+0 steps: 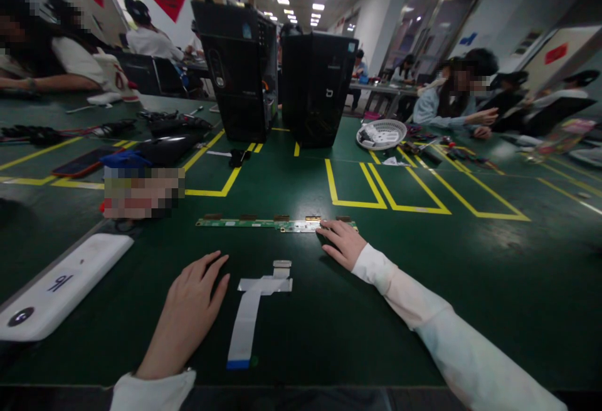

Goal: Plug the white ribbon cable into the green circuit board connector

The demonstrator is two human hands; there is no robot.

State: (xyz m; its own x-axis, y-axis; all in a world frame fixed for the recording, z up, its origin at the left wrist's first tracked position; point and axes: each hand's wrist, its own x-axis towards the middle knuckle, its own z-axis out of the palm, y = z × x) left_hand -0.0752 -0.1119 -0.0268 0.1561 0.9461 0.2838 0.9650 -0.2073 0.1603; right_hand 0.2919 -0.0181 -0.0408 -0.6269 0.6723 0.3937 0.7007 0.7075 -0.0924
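Observation:
A long, narrow green circuit board (254, 223) lies across the dark green table in front of me. My right hand (344, 243) rests over its right end, fingers stretched out and fingertips on or just above the board. Nearer to me is a folded white flat ribbon cable (245, 320) with a blue end strip and a connector at its top. To the left of that cable, my left hand (192, 304) lies on the table with its fingers extended, holding nothing and apart from the cable.
Two black computer towers (320, 88) stand at the back. A white oblong device (63, 285) lies at left, near a phone (87, 161) and dark cables. A white basket (382, 134) sits right of the towers. Yellow tape (414, 210) marks the table. Other people sit around.

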